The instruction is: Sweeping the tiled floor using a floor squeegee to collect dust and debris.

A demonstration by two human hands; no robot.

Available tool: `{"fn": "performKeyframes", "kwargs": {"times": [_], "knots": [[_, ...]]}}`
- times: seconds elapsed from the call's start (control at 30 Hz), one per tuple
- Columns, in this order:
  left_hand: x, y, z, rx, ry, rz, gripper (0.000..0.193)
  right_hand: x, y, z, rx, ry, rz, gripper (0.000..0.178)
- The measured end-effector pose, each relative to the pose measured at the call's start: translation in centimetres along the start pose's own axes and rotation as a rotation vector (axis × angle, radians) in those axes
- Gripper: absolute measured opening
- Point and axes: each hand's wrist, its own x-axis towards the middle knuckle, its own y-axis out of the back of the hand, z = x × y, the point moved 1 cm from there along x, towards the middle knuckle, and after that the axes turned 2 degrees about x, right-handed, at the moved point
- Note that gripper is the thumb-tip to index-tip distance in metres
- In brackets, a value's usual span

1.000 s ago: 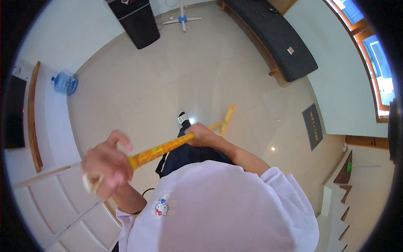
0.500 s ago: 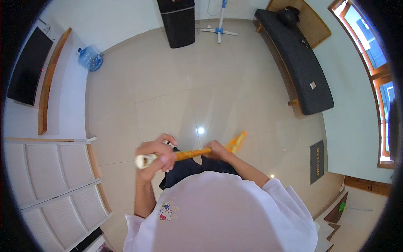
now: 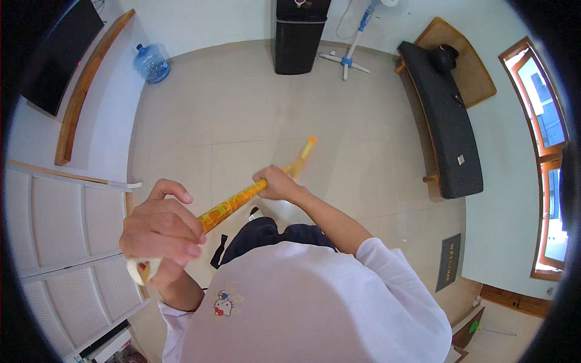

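A long-handled broom, patterned in yellow and orange, slants from the near left to the far right in front of me. Its white looped top end pokes out below my left hand, which is wrapped round the upper handle, index finger raised. My right hand grips the shaft farther down with closed fingers. Beyond that hand the yellow-orange lower end, blurred, reaches out over the tiled floor; its exact shape cannot be made out.
A dark padded bench with a black helmet runs along the right wall. Ahead stand a black water dispenser, a fan stand and a blue water bottle. White panelled doors are at the left, a grey doormat at the right.
Both hands have shifted left with the broom, the left one nearer to me. The broom now tilts more steeply, its lower end swung forward and left. The view has also turned somewhat.
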Motion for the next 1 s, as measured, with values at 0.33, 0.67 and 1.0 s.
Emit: {"fn": "performKeyframes", "kwargs": {"times": [0.33, 0.67, 1.0], "knots": [[-1.7, 5.2, -6.6, -0.345, 0.278, -0.036, 0.009, 4.3, -3.7, 2.6, 0.015, -0.112, 0.109, 0.015], [-5.7, 1.7, -17.4, -0.677, 0.716, 0.111, 0.006, -5.2, -2.8, 8.8, -0.020, -0.606, -0.240, 0.016], [10.7, 7.1, -21.6, -0.345, 0.328, 0.110, 0.004, 14.0, 6.3, 13.3, -0.006, -0.333, -0.066, 0.022]]}}
